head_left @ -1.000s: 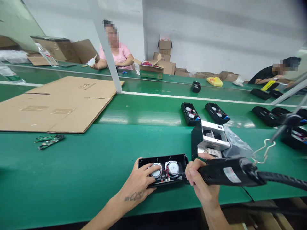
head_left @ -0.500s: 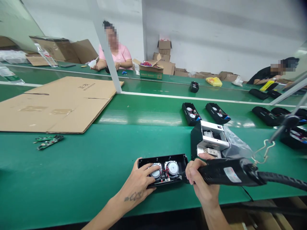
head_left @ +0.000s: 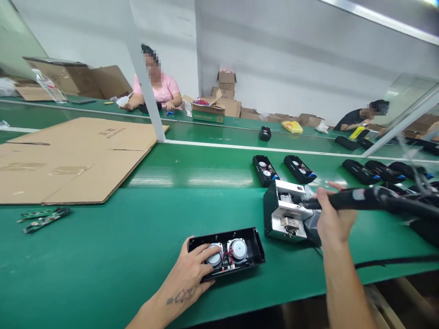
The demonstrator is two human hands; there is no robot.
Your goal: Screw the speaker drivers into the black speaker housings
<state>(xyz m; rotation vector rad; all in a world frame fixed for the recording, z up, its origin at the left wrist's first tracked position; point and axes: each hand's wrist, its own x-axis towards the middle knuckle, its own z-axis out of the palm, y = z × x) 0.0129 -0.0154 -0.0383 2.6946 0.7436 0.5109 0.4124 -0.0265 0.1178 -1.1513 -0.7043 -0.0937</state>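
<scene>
An open black speaker housing [head_left: 240, 249] with two round silver drivers and red wires lies near the front edge of the green bench [head_left: 137, 237]. My left hand [head_left: 192, 269] rests on its left end, fingers spread over one driver. My right hand [head_left: 331, 219] grips a black electric screwdriver [head_left: 360, 200] with a thick cable, held level over the silver and black screw feeder box [head_left: 284, 212], off to the right of the housing.
Flat cardboard sheets [head_left: 68, 155] cover the left of the bench, with green circuit boards [head_left: 41, 218] in front. More open housings [head_left: 265, 170] lie behind and to the right. A person in pink [head_left: 157, 89] and another person [head_left: 360, 119] sit at the far bench.
My right hand lifted the screwdriver off the housing and carried it right and up, over the feeder box. My left hand stayed on the housing. The view shifted a little.
</scene>
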